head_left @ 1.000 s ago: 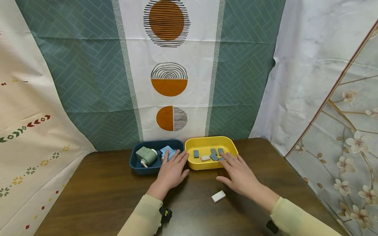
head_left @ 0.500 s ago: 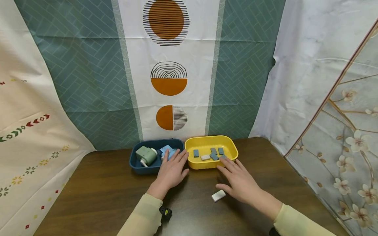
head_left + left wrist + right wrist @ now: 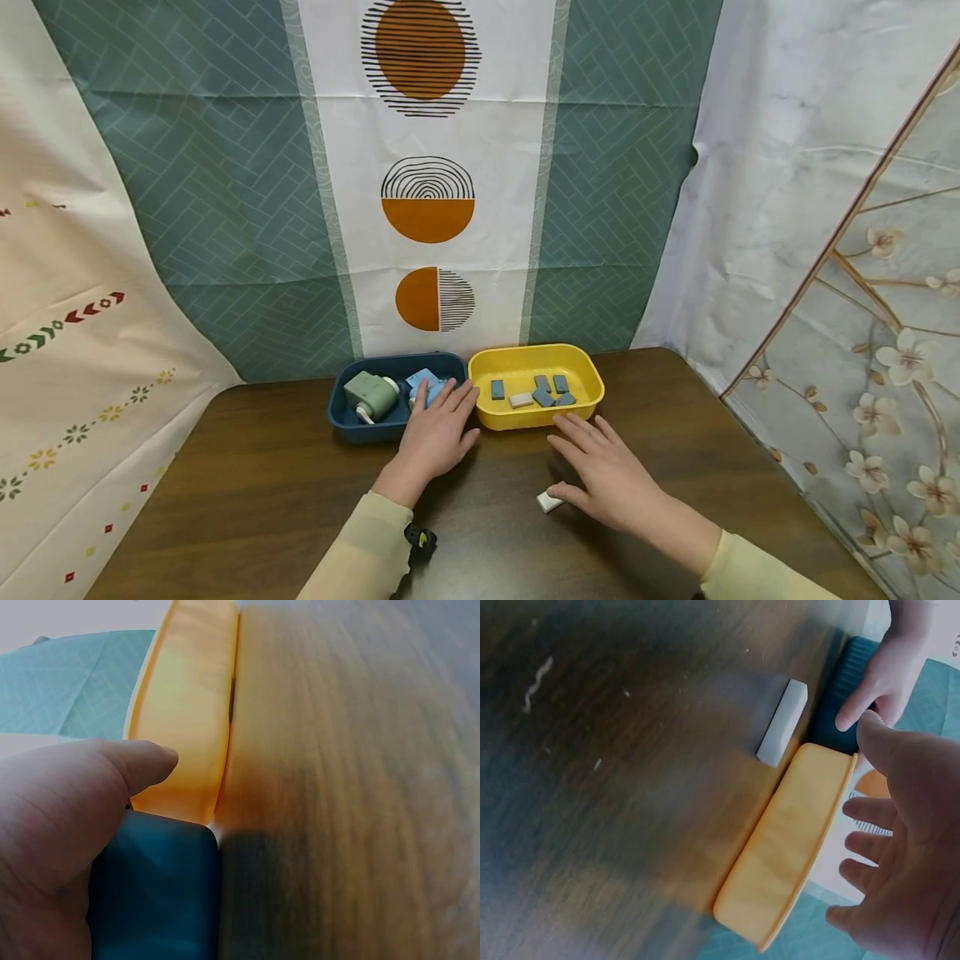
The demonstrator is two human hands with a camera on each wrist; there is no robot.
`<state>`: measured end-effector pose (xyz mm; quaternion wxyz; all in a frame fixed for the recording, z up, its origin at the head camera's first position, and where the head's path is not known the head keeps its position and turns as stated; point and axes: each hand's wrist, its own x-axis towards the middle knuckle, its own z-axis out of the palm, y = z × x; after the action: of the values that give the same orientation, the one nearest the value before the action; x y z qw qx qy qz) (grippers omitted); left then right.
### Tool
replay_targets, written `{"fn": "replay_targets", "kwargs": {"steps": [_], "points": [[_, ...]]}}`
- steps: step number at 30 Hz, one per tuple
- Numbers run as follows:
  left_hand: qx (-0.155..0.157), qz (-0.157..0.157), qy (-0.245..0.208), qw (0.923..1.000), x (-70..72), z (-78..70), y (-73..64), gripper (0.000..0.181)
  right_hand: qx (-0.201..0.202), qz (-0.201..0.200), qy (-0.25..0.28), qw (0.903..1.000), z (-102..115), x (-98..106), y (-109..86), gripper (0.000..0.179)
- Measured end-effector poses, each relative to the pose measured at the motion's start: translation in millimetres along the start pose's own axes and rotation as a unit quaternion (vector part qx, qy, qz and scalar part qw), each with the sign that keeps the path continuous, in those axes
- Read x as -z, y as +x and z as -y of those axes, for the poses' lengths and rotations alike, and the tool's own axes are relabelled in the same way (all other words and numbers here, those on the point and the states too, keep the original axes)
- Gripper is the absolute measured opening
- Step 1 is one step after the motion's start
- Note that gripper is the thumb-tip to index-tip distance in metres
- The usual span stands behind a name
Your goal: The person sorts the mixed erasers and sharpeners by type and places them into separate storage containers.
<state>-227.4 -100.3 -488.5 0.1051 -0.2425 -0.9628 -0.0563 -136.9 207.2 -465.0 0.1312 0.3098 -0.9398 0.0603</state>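
Note:
My left hand (image 3: 435, 433) lies with straight, spread fingers over the right end of the dark blue tray (image 3: 352, 432), fingertips reaching the left end of the yellow tray (image 3: 525, 422). In the left wrist view its thumb overlaps the yellow wall. My right hand (image 3: 607, 479) is spread above the table in front of the yellow tray, holding nothing. Its thumb overlaps a small white rectangular block (image 3: 547, 502) in the head view. The right wrist view shows that white block (image 3: 784, 724) lying apart from the fingers, in front of the trays.
Inside the yellow tray lie several grey-blue blocks (image 3: 497, 390) and one whitish block (image 3: 521, 401). The blue tray holds a green bottle-like object (image 3: 371, 395) and a light blue object (image 3: 422, 381), partly behind my left fingers. Patterned cloths hang behind the wooden table (image 3: 255, 492).
My right hand has drawn back from over the yellow tray's front rim towards me, its thumb now overlapping the white block. The left hand has stayed put.

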Motion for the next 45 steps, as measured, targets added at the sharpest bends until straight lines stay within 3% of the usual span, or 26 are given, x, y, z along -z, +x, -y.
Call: {"fn": "replay_targets", "kwargs": {"steps": [19, 34, 45], "points": [[0.012, 0.020, -0.003, 0.9997, 0.0, 0.4, 1.4, 0.076, -0.019, 0.030, 0.005, 0.9994, 10.7, -7.3, -13.0, 0.078], [0.012, 0.017, -0.007, 0.9998, 0.2, 0.4, 2.0, 0.076, -0.019, 0.006, -0.030, 0.9994, 10.4, -17.5, -19.1, 0.067], [0.007, 0.006, 0.008, 0.9999, -1.6, 0.2, 2.6, 0.075, -0.036, 0.017, -0.012, 0.9991, 11.2, -18.8, -19.1, 0.052]]}}
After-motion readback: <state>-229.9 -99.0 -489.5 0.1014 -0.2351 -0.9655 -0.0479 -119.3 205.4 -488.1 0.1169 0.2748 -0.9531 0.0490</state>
